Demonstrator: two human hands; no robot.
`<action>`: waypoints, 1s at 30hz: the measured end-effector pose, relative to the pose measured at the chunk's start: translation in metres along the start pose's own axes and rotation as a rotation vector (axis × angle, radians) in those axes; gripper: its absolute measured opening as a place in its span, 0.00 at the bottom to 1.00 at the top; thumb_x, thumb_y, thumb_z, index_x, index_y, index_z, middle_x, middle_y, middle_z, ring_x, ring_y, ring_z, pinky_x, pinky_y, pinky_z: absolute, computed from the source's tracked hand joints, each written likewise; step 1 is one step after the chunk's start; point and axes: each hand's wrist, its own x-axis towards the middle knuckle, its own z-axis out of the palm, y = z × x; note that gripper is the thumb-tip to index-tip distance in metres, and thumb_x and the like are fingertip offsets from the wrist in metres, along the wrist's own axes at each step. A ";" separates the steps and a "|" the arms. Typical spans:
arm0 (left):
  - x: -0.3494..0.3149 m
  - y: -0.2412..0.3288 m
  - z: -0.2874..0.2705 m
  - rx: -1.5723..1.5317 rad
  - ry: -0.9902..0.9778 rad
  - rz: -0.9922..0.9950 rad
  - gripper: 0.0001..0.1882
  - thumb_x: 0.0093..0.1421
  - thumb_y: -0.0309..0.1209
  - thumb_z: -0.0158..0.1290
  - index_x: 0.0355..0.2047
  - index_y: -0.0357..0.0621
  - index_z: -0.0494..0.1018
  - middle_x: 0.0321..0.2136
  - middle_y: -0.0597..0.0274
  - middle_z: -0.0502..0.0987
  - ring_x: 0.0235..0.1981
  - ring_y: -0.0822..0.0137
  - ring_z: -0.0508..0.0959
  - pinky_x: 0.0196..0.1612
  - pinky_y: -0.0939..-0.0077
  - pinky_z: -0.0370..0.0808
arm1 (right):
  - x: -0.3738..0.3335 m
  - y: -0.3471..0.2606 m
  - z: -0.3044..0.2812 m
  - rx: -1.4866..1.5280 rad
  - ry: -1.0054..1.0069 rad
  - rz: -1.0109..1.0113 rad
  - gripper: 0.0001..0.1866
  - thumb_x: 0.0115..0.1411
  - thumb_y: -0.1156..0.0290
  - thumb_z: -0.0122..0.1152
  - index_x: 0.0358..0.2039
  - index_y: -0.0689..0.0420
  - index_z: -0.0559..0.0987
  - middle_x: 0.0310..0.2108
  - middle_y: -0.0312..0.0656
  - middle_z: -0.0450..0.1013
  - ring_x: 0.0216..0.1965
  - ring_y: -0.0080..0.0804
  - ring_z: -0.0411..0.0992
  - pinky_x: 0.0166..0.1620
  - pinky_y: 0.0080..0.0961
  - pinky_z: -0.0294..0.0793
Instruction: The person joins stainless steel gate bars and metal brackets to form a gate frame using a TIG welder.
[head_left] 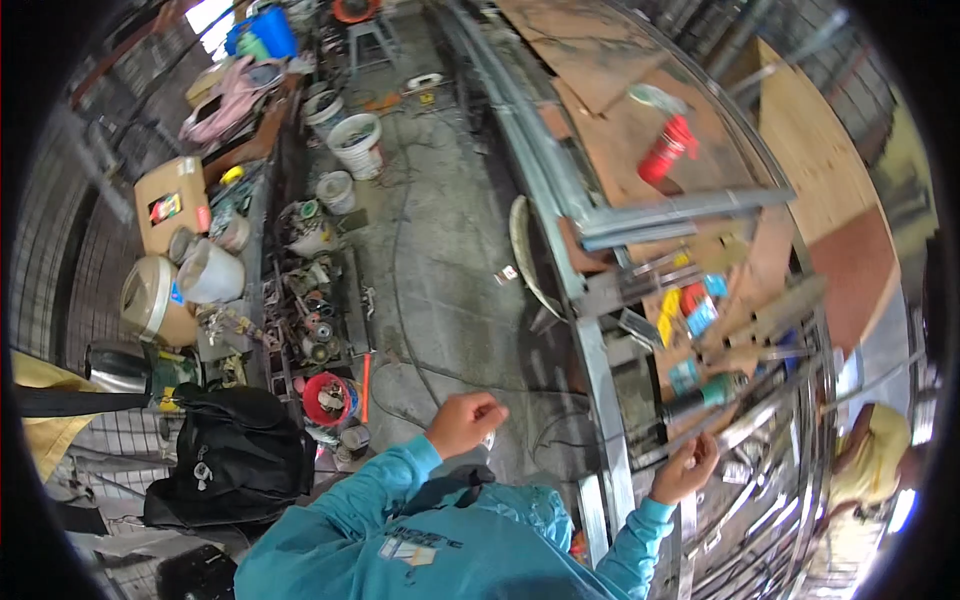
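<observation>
My left hand point(466, 424) hangs over the concrete floor in front of me, its fingers curled closed. A small pale spot shows just under it, and whether it is held I cannot tell. At the near edge of the workbench is my right hand point(687, 469), also with bent fingers closed together; what is inside them, if anything, is hidden. Closest to this hand lies a green and black power tool point(705, 394), apparently an angle grinder, not touched by it. Long metal bars point(770, 510) lie beside and beyond the right hand.
On the bench are a red spray bottle point(666, 152), metal frame pieces point(690, 204) and small blue packets point(702, 318). Leftward stand white buckets point(356, 147), a red bucket point(329, 399) and a black backpack point(236, 460). Cables point(398, 250) cross the floor. Another person point(872, 455) in yellow is at right.
</observation>
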 end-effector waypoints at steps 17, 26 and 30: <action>0.252 -0.162 -0.394 0.066 0.744 -0.227 0.17 0.67 0.41 0.59 0.32 0.38 0.79 0.24 0.60 0.80 0.28 0.71 0.78 0.33 0.72 0.74 | 0.015 -0.248 0.535 0.435 -0.835 -0.088 0.08 0.62 0.74 0.62 0.42 0.62 0.80 0.35 0.49 0.77 0.37 0.40 0.76 0.44 0.30 0.76; 0.294 -0.261 -0.521 0.321 0.238 -1.057 0.27 0.60 0.55 0.58 0.47 0.45 0.83 0.46 0.48 0.84 0.46 0.42 0.82 0.54 0.55 0.78 | 0.119 -0.377 0.827 0.291 -1.422 -0.360 0.24 0.63 0.53 0.66 0.51 0.58 0.80 0.43 0.52 0.77 0.47 0.54 0.77 0.53 0.45 0.77; 0.361 -0.246 -0.606 0.173 0.322 -1.168 0.22 0.63 0.48 0.58 0.50 0.46 0.82 0.49 0.49 0.83 0.47 0.45 0.82 0.55 0.59 0.77 | 0.191 -0.427 0.969 0.398 -1.350 -0.458 0.23 0.61 0.55 0.67 0.52 0.54 0.79 0.42 0.51 0.76 0.46 0.55 0.76 0.51 0.46 0.77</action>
